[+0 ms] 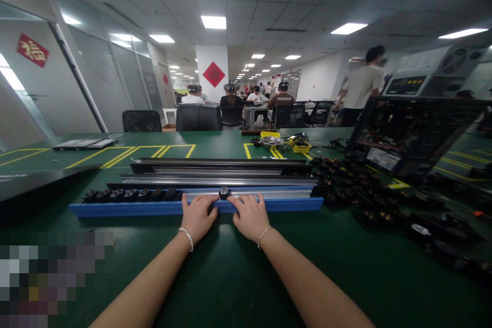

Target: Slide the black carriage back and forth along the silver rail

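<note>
A long blue tray with a silvery channel lies across the green table in front of me. One small black part sits in it, near the middle, between my two hands. My left hand rests on the tray with fingers spread, its index fingertip close to the part's left side. From the right, my right hand mirrors it, fingers apart and index fingertip at or beside the part. Whether the fingertips press on it I cannot tell. A row of similar black parts fills the tray's left end.
Behind the tray lie several long dark rails. A heap of black parts spreads on the right, before an opened computer case. A metal bowl stands further back. At left is a dark sloping panel.
</note>
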A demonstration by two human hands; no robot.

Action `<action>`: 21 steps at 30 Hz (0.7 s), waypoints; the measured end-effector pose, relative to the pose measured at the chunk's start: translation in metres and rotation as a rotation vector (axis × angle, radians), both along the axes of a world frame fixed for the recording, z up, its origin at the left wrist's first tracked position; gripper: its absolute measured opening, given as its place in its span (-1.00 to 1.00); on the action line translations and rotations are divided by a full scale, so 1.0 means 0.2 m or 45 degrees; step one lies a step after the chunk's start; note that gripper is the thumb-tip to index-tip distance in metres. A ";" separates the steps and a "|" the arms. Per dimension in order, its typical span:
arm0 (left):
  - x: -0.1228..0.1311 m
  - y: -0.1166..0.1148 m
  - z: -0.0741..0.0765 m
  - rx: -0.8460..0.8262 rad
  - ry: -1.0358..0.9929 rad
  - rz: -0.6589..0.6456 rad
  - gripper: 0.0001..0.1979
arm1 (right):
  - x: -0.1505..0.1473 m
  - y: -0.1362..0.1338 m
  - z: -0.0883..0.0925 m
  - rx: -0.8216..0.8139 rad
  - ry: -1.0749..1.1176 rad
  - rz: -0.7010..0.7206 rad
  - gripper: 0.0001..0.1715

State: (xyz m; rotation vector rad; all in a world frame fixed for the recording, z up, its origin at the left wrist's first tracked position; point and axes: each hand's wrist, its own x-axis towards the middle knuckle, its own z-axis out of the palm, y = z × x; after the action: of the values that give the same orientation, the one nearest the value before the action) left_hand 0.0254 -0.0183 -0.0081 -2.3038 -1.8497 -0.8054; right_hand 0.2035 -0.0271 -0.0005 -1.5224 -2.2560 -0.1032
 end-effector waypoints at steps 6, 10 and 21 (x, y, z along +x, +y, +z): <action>0.00 -0.01 0.01 -0.031 0.009 0.006 -0.69 | 0.00 0.00 0.01 -0.002 -0.037 -0.003 -0.48; 0.00 -0.01 0.01 -0.015 0.026 -0.004 -0.67 | 0.00 0.00 0.00 0.017 -0.005 0.012 -0.47; 0.00 -0.01 0.01 -0.004 0.030 -0.049 -0.61 | 0.03 0.00 -0.02 0.053 0.048 0.048 -0.51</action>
State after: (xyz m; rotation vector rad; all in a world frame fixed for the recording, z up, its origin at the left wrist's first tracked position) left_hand 0.0248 -0.0207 -0.0070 -2.3467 -1.8037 -0.7772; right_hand 0.2087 -0.0267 -0.0040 -1.4479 -2.2380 -0.1096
